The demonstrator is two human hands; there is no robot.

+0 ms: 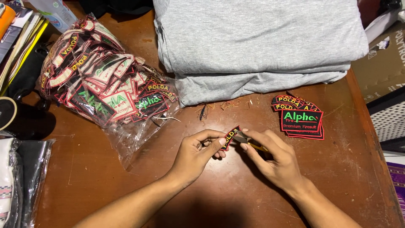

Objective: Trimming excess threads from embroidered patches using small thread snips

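My left hand (198,153) pinches a small black embroidered patch (230,137) with a red border, held just above the brown wooden table (126,185). My right hand (270,158) grips a small yellow-handled thread snipper (249,142), whose metal blades touch the patch's edge. The two hands meet at the middle of the table. A small stack of finished patches (300,119), black with red edging and green lettering, lies to the right of my hands.
A clear plastic bag (101,84) stuffed with several patches lies at the left. A folded pile of grey fabric (257,42) fills the back. Thread trimmings (223,105) litter the table in front of it. Books and dark items crowd the left edge.
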